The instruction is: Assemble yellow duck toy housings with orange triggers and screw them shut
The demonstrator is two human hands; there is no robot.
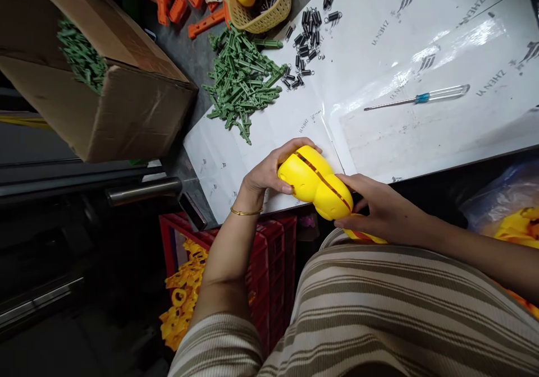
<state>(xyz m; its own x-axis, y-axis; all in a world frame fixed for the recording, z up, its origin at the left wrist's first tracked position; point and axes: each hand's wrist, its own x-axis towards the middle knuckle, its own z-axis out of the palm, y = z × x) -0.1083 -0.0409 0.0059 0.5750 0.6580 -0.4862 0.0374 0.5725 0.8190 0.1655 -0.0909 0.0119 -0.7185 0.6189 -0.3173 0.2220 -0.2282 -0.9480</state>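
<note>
Between my two hands is a yellow rounded plastic shell (309,178), two-lobed like a toy duck's body, with a dark slit along its length. My left hand (272,169) wraps round its left end, thumb in front and fingers behind. My right hand (373,206) grips the right end between thumb and fingers. Another yellow and orange piece (365,235) shows under my right hand, partly hidden by it. The shell is tilted, just above the table's near edge. Whether its two halves are joined inside is hidden.
On the white-covered table (269,124) lie green plastic parts (246,79), black springs (309,29) and a screwdriver (421,97). A yellow basket (280,12) and orange pieces (206,23) stand behind. A cardboard box (135,107) is left; a red crate (273,265) with yellow parts (185,293) is below.
</note>
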